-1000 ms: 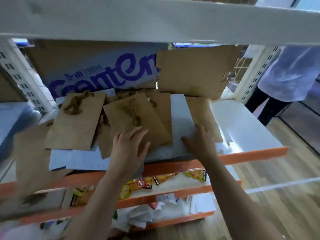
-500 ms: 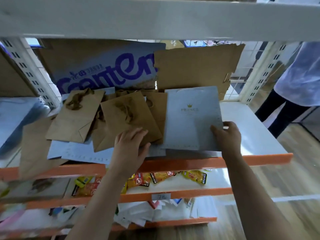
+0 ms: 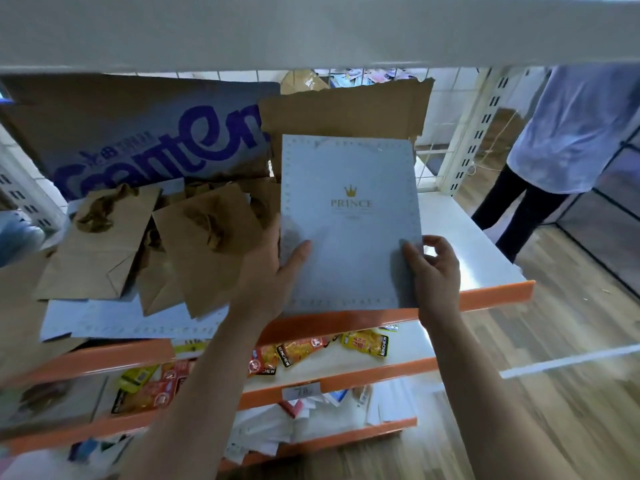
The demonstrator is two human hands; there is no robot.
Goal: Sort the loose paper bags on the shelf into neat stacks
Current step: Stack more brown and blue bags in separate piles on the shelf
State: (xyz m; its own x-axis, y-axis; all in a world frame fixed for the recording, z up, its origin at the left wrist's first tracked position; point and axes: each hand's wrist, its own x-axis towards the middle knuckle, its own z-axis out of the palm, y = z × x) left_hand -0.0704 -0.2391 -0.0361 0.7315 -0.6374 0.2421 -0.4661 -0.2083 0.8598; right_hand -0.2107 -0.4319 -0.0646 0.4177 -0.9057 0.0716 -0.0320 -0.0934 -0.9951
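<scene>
Both hands grip the pale blue paper bag (image 3: 348,233) by its lower sides — left hand (image 3: 266,271) thumb across the face, right hand (image 3: 434,271) fingers (image 3: 408,252) curled on the edge. It is held over the shelf (image 3: 485,258) front — loose brown paper bags (image 3: 194,251) lie just left.

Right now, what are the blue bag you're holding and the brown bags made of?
The blue bag looks like smooth, stiff coated paper: it stays flat between both hands and has a printed gold crown. The brown bags look like matte kraft paper, creased and folded, with twisted paper handles, probably.
</scene>
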